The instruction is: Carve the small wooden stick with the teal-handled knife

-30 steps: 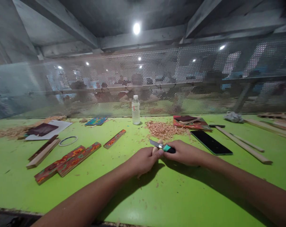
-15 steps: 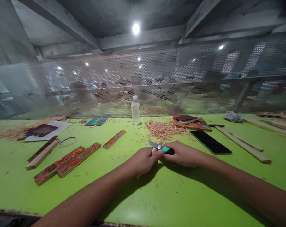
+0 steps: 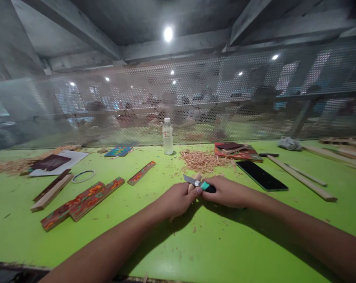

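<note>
Closed around a teal and black utility knife (image 3: 207,187) is my right hand (image 3: 227,191). The knife's bare blade points left and lies across a small pale wooden stick (image 3: 197,177). My left hand (image 3: 178,199) grips that stick, its thumb pressed up near the knife's front end. Most of the stick is hidden by the fingers and the blade. Just beyond both hands, a pile of wood shavings (image 3: 199,161) lies on the green table (image 3: 195,251).
A water bottle (image 3: 167,136) stands beyond my hands. To the right lie a phone (image 3: 262,175), a hammer (image 3: 304,179) and a crumpled grey cloth (image 3: 289,144). Painted wooden strips (image 3: 97,198) and a ring (image 3: 83,176) lie left. A perforated metal screen (image 3: 142,102) closes the back.
Both hands, the knife and the stick keep almost the same pose. The whole view has shifted very slightly; nothing was picked up or let go.
</note>
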A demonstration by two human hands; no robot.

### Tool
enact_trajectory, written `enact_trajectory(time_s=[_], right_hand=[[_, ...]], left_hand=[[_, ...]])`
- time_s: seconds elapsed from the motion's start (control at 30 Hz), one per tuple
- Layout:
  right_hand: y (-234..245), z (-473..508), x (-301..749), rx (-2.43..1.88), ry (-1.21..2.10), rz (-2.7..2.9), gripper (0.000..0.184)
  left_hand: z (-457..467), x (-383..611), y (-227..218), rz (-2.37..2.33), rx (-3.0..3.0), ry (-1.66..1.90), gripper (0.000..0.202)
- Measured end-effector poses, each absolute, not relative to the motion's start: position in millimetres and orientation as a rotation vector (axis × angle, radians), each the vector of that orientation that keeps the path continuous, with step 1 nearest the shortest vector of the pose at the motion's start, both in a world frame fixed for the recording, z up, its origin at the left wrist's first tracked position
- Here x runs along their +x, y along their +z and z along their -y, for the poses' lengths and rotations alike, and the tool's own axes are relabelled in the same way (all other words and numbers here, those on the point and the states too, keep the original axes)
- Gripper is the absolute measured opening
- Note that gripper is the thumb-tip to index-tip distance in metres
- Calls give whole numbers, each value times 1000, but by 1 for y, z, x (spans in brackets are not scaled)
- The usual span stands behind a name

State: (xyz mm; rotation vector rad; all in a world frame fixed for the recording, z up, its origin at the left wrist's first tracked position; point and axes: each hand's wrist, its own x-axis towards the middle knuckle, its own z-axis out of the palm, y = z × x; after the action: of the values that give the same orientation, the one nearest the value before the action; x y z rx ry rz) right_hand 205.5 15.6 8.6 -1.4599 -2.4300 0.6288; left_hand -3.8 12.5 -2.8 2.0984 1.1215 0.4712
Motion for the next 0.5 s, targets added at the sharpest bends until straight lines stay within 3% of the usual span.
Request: enact_trajectory(time_s=[0.5], right_hand=[[10,-14,206,-1491,669,2446,20]], left_hand=[[-14,-3,-1,-1108,2099,460,38]])
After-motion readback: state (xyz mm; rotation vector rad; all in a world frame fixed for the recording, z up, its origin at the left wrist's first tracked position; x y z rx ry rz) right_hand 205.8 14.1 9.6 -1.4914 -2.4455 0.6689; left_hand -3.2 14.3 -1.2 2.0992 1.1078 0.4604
